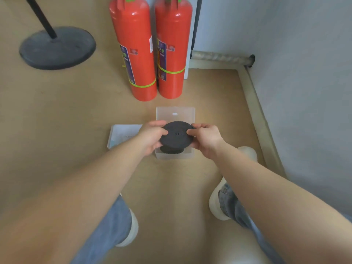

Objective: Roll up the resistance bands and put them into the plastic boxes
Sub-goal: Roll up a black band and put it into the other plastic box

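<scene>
We hold the rolled resistance band [176, 136], a flat black coil, between both hands just above the open plastic box [175, 113], which sits on the floor [76, 111] in front of two fire extinguishers [137, 54]. The left hand [152, 138] grasps the coil's left edge and the right hand [205, 140] its right edge. On each side the fingers [163, 132] curl round the rim, with a thumb pressed on the top face.

The step, as we judge it, is lowering the coil into the box. To do it well, we should squeeze the rim evenly so the turns cannot spring loose. We bring the coil down level and centred between the walls, and we let go only once it is seated. The loose end wants to stay tucked against a wall, or the band may unwind.

Much escapes us here. Our hands and the coil cover most of the box's inside. A dark shape [172, 149] shows beneath the coil near the front wall, but we cannot tell whether it is a second roll or the lower part of this one. We cannot see where the band's end lies. A flat clear piece [123, 134] lies just left of the box, partly under our left forearm. It may be a lid, another box or a leaflet; the blur leaves that open.
</scene>
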`<state>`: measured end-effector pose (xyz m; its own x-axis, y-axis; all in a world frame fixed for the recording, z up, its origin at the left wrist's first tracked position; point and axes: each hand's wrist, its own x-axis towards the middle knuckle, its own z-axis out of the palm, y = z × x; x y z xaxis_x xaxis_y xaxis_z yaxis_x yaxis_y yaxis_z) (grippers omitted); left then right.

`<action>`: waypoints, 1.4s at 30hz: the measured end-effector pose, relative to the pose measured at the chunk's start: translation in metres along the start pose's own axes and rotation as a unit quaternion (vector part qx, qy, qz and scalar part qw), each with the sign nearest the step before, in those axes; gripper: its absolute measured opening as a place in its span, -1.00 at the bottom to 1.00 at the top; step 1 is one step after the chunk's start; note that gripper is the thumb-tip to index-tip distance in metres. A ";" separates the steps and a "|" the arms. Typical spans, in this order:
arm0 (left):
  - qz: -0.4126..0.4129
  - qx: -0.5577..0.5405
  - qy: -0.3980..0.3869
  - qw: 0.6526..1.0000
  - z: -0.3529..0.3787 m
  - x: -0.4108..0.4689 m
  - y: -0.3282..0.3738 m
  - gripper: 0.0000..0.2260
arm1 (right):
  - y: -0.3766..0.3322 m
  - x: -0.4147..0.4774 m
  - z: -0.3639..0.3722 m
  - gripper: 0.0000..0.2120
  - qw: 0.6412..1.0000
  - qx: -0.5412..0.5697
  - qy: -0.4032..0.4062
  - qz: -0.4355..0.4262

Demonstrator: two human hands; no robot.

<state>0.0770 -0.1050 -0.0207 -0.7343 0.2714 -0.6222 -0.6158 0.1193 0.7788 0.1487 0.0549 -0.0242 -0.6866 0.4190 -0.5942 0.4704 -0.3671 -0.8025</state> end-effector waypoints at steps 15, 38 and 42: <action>0.079 0.433 -0.121 0.890 -0.029 0.065 -0.057 -0.33 | 0.041 0.090 0.017 -0.86 0.978 -0.173 -0.013 0.111; 0.120 0.573 -0.095 0.805 -0.021 0.050 -0.081 -0.16 | 0.047 0.066 -0.003 -0.70 0.873 -0.448 -0.166 0.097; 0.129 0.574 -0.094 0.803 -0.020 0.051 -0.082 -0.15 | 0.041 0.066 -0.005 -0.46 0.814 -0.513 -0.250 0.113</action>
<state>0.0839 -0.1200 -0.1178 -0.6721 0.5560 -0.4890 0.2996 0.8082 0.5071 0.1253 0.0718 -0.0964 -0.5379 -0.0463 -0.8418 0.6551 0.6054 -0.4519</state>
